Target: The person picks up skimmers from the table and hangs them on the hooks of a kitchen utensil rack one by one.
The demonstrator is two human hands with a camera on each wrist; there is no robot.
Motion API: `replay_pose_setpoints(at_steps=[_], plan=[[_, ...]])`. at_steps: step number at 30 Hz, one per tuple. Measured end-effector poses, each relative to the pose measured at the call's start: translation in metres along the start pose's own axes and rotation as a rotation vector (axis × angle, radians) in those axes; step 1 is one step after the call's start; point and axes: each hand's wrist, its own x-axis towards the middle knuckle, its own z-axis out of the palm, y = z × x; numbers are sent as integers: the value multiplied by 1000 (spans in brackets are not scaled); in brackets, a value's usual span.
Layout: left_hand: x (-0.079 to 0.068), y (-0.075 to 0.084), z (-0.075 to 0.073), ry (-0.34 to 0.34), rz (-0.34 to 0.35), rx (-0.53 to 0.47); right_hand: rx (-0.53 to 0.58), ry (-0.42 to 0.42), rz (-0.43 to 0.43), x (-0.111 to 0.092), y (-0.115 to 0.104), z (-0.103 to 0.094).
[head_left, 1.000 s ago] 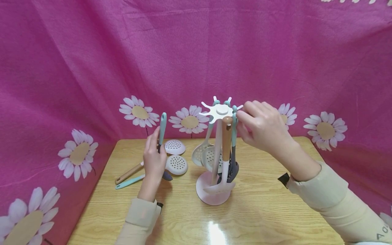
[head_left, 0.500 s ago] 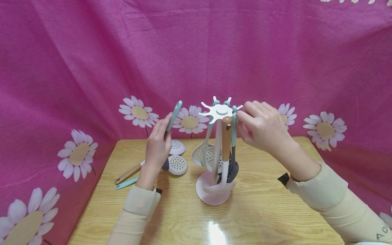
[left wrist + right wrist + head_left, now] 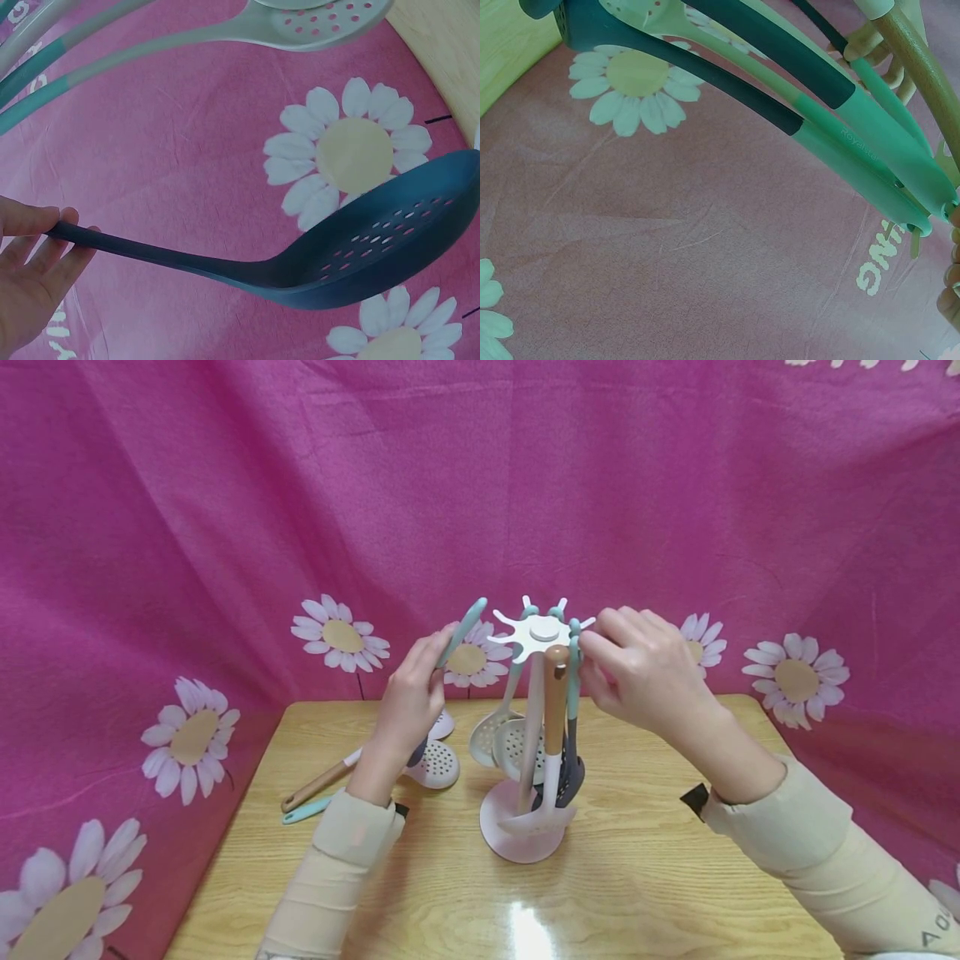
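In the head view my left hand holds a dark slotted skimmer, its teal handle pointing up toward the rack. The left wrist view shows the skimmer's deep perforated bowl, with thumb and fingers pinching its dark neck. A white utensil rack stands to the right, hung with several utensils. My right hand is at the rack's right side, finger and thumb pinching the top of a teal-handled dark utensil; its head is cut off in the right wrist view. A wooden-handled utensil hangs in front.
On the wooden table, left of the rack, lie a light perforated skimmer, a wooden-handled utensil and a teal-handled one, partly behind my left arm. A pink flowered cloth encloses the back and sides.
My left hand has moved right and a little up with the skimmer, bringing its handle near the rack and tilting it rightward. The right hand and the rack have stayed in place.
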Motion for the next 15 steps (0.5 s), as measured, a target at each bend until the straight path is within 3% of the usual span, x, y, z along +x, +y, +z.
replay_pose_setpoints(at_steps=[8, 15], plan=[[7, 4, 9, -75, -48, -25, -7, -16, 0, 0, 0, -2], [7, 2, 13, -80, -42, -63, 4, -3, 5, 0, 0, 0]])
